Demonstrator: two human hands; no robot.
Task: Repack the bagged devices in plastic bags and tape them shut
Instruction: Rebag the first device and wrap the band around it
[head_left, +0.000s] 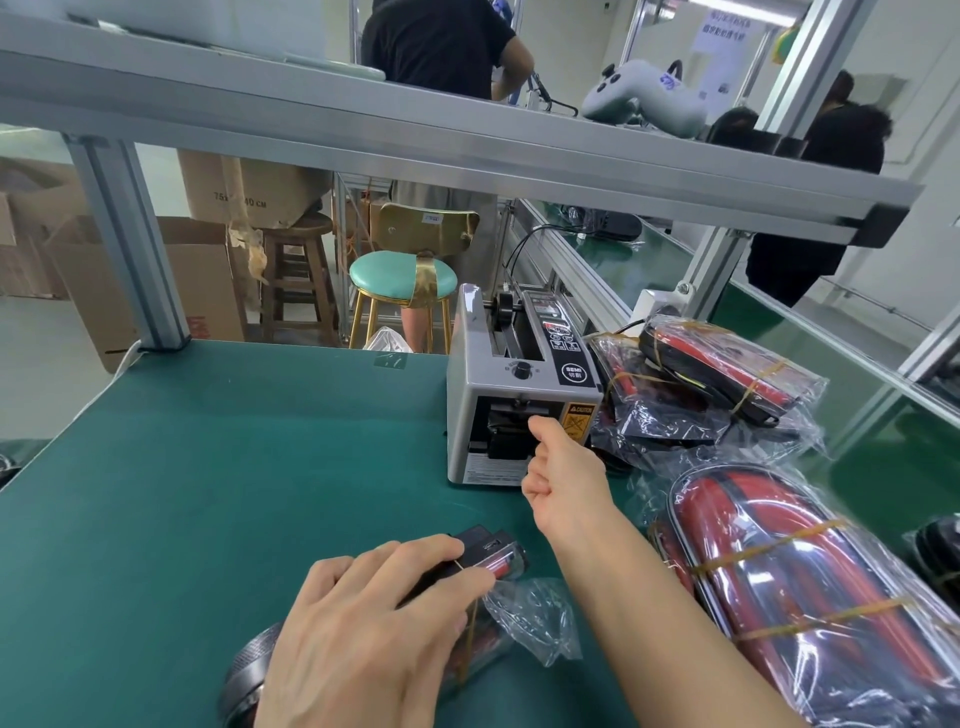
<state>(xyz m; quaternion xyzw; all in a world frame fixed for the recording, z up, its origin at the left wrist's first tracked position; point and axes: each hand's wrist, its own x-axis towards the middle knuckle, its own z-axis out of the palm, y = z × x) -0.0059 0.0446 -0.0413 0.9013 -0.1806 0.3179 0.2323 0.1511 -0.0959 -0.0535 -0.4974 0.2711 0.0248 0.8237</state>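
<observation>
A black and red device in a clear plastic bag lies on the green mat near the front edge. My left hand lies on top of it with fingers spread, pressing it down. My right hand reaches to the outlet of the grey tape dispenser, its fingers curled and thumb and forefinger together at the slot. Whether a piece of tape is between them cannot be made out.
Several bagged black and red devices are piled right of the dispenser, with a larger bagged one at the front right. An aluminium frame post stands at the mat's back left. A shelf beam crosses overhead. A person stands behind the bench.
</observation>
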